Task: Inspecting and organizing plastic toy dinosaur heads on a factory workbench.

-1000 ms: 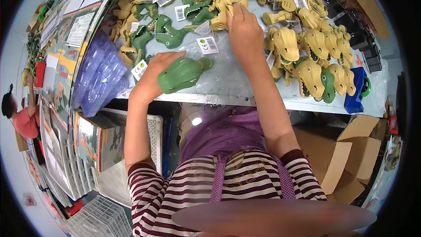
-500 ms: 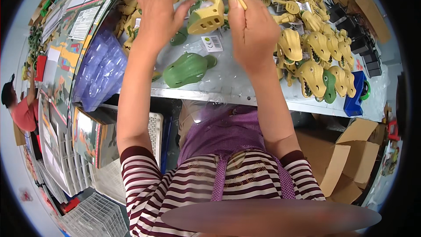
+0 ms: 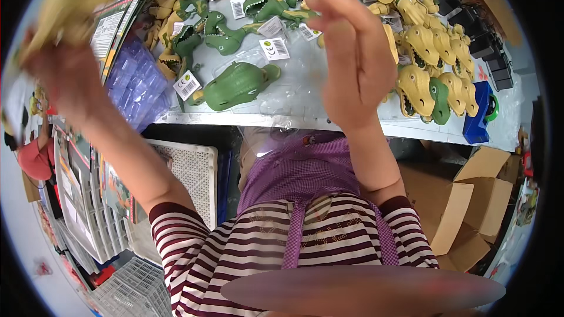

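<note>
Off to the far left, my left hand [image 3: 67, 79] is raised and blurred by motion, closed around a yellow toy dinosaur [image 3: 79, 0]. My right hand [image 3: 358, 73] hovers over the table's right-middle part, fingers loosely apart and bent, with nothing visible in them. Between the hands, near the table's front edge, lies a green toy dinosaur head [image 3: 235, 86] on its side, with a white tag [image 3: 275, 49] just beyond it. Further back lie several green dinosaur toys [image 3: 223, 34] with tags. Beside my right hand sit rows of yellow dinosaur heads [image 3: 416, 91].
Clear bluish plastic packaging [image 3: 136, 85] is heaped at the table's left edge. A blue tape dispenser [image 3: 477, 114] and black boxes [image 3: 490, 50] line the right. Below stand an open cardboard box [image 3: 482, 205] and a white perforated crate [image 3: 197, 170]. Another person [image 3: 35, 158] is at far left.
My left hand has swung from the table's middle to the far left with the yellow dinosaur. My right hand has let go of it and moved slightly right, its fingers loosened.
</note>
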The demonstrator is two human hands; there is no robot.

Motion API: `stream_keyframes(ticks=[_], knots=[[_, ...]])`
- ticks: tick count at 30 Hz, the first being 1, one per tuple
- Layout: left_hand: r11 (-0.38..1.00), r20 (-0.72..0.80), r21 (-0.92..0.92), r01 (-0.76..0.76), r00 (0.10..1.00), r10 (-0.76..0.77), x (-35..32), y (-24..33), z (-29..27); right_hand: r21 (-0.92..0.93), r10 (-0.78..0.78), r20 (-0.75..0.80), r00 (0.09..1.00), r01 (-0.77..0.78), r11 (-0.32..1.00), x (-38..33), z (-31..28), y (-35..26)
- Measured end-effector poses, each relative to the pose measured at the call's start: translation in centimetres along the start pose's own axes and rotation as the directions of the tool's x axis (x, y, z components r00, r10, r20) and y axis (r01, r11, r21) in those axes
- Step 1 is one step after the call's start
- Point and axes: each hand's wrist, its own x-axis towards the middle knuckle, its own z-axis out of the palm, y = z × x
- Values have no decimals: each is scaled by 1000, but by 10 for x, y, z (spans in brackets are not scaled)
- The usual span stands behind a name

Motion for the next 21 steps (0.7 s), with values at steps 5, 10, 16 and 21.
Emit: stream_keyframes(ticks=[5, 10, 16, 21], knots=[[765, 357, -436, 474, 871, -336, -51, 103, -76, 82, 133, 261, 956, -159, 984, -31, -40, -26], [716, 272, 17, 698, 686, -675, -176, 88, -49, 159, 283, 437, 854, -383, 910, -76, -55, -24], [553, 117, 459, 695, 570, -813, -237, 61, -51, 110, 329, 689, 646, -542, 833, -90, -50, -35], [420, 4, 622, 660, 534, -845, -255, 59, -13, 70, 194, 797, 572, -407, 911, -98, -39, -43]])
